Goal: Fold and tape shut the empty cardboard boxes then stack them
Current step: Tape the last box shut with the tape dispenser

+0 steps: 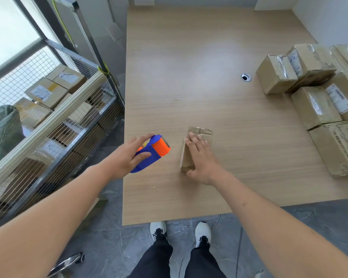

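Currently the small cardboard box (pixel 193 145) lies on the worktop (pixel 209 67) near its front edge, with its long axis running away from the person, tilted slightly to the right at the far end. The right hand (pixel 202 159) rests flat on top of it, fingers (pixel 193 140) spread and extended along that axis, the thumb against the box's near left corner; the hand presses rather than grips. A strip of tape appears to cross the far end of the box, though its extent cannot be confirmed.

The left hand (pixel 129 155) holds the blue and orange tape dispenser (pixel 151 152) just left of the box, fingers partly curled round the handle with the index finger extended over the top. The dispenser's toothed end points right, toward the box, with a clear gap of bare worktop between them.

The left hand is the nearer to the dispenser's working path; the next pass probably requires the dispenser to be turned to run along the box's long axis.

Taped boxes (pixel 313 93) are grouped at the right edge of the worktop, well apart from the box in hand.
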